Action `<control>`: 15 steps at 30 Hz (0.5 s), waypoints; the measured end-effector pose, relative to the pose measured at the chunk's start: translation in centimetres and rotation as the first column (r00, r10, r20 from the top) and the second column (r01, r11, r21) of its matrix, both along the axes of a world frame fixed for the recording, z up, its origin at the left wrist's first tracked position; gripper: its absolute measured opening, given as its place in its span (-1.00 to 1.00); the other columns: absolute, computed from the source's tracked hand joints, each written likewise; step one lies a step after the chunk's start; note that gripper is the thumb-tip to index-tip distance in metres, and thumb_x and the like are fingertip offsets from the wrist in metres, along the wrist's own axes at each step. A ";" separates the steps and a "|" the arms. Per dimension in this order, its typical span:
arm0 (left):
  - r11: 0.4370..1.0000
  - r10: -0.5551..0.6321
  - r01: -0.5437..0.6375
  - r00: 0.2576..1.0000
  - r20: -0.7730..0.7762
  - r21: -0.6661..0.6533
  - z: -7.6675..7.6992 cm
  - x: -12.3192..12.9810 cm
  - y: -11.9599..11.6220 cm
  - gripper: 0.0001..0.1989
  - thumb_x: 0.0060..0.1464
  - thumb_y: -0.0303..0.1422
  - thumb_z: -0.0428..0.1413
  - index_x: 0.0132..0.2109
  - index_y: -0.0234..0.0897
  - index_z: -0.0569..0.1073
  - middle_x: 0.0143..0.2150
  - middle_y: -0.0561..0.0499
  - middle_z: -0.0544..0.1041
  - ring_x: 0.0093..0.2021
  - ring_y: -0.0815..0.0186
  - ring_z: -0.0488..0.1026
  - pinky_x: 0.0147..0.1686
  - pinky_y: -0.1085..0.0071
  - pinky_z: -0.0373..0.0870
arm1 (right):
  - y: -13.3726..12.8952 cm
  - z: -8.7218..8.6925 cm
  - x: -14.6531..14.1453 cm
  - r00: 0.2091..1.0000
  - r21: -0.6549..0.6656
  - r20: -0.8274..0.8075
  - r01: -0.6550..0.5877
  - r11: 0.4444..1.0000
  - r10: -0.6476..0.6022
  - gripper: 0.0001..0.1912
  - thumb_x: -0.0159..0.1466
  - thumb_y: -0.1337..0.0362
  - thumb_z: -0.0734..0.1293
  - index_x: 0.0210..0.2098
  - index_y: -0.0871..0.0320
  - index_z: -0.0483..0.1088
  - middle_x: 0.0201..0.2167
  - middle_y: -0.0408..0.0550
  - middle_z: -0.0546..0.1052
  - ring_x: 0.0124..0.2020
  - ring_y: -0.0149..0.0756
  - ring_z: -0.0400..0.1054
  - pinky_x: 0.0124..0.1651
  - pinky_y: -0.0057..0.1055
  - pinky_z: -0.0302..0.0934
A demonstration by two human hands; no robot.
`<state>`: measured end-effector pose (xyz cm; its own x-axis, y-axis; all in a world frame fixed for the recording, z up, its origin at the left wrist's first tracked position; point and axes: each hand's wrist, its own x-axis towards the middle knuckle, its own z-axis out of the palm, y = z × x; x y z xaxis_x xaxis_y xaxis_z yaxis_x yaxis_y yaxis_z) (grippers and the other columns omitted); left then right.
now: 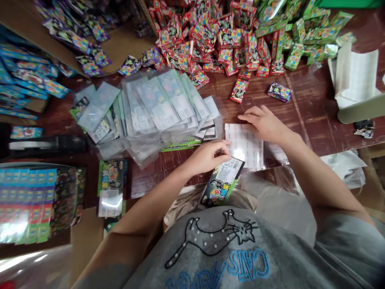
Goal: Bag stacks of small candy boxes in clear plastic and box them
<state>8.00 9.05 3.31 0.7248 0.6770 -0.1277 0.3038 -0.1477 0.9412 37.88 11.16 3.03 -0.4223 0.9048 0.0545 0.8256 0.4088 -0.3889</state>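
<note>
At the table's front edge, my left hand is closed on the upper end of a black and green printed packet, which hangs tilted just above my lap. A white sheet of small labels lies beside it at the edge. Over the top right of that sheet rests my right hand, fingers spread and pointing left, with nothing visible in them. Left of the sheet, clear plastic sleeves with printed cards overlap in a loose pile.
Red boxes, green boxes and purple boxes in a carton fill the back. A purple box lies alone. Far right are a paper roll and keys; a black stapler-like object sits left.
</note>
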 end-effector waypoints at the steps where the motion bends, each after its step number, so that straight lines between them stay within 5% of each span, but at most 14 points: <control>1: 0.999 -0.035 0.035 0.999 0.000 0.003 -0.2 0.8 0.3 -0.92 0.24 -0.31 0.25 -0.23 -0.20 0.56 0.26 -0.20 0.65 0.12 0.16 0.66 0.00 0.24 0.55 | 0.8 -0.3 0.6 0.998 -0.027 0.046 -0.036 0.999 0.037 -0.57 0.52 0.14 0.23 0.21 0.12 0.59 0.11 0.20 0.62 0.09 0.07 0.43 0.17 0.06 0.25; 8: 0.999 -0.052 0.053 0.992 -0.119 0.002 -1.0 2.8 1.1 -0.93 0.24 -0.34 0.24 -0.19 -0.25 0.55 0.44 -0.24 0.51 -0.25 0.34 0.62 -0.14 0.28 0.51 | 0.5 0.2 0.7 0.998 -0.017 0.039 -0.049 0.999 0.050 -0.68 0.53 0.15 0.27 -0.12 0.02 0.68 -0.10 0.04 0.70 -0.06 -0.02 0.42 0.09 0.01 0.20; 11: 0.999 -0.046 0.048 0.991 -0.123 0.014 -0.9 2.7 1.0 -0.94 0.25 -0.36 0.23 -0.19 -0.24 0.56 0.46 -0.22 0.49 -0.28 0.37 0.57 -0.14 0.28 0.50 | -1.5 2.6 0.5 0.978 -0.053 -0.208 -0.036 0.998 0.024 -0.69 0.52 0.02 0.33 -0.17 -0.01 0.67 -0.16 -0.03 0.69 -0.10 -0.08 0.47 0.11 -0.02 0.26; 15: 0.998 -0.022 0.026 0.995 -0.093 0.050 -0.5 2.4 0.5 -0.93 0.26 -0.34 0.23 -0.18 -0.24 0.54 0.21 -0.17 0.64 -0.28 0.36 0.52 -0.17 0.30 0.46 | -4.4 5.1 -0.5 0.818 -0.317 -0.554 -0.032 0.948 -0.158 -0.69 0.42 -0.06 0.46 -0.03 0.01 0.60 -0.20 -0.11 0.66 -0.20 -0.25 0.50 -0.06 -0.24 0.37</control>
<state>10.37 9.52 2.77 0.7277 0.6669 -0.1604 0.3849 -0.2033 0.9003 37.33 6.73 8.08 -0.3428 0.9393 -0.0111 0.4386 0.1496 -0.8861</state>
